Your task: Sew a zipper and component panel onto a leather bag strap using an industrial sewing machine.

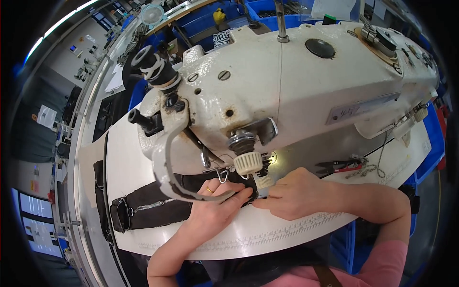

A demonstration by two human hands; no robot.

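We see two bare hands working at a white sewing machine point(248, 71), black fabric piece point(165, 216) under and between them. Left hand point(213, 208) lies on the fabric's right part, fingers pressed down close together, thumb near the forefinger; we can't make out if it pinches the cloth. Ring point(209, 190) on one of its fingers. Right hand point(294, 195) has its fingers curled in, forefinger reaching to the fabric's right end; we can't make out if it grips anything there.

The fabric runs out to the left of the left hand, flat on the white surface point(229, 246), a silver zip point(153, 206) along it. We note a curved white guard point(167, 158) arching over the fabric by the left hand, and a cream knob point(247, 163) above the gap between both hands. Beyond the right hand, to its upper right: snips point(346, 168) with a red handle, a grey cord point(381, 165) bunched beside them. Nearer the body than both hands, we see a printed scale point(267, 235) along the surface edge. Pink sleeve point(389, 256) on the right arm.
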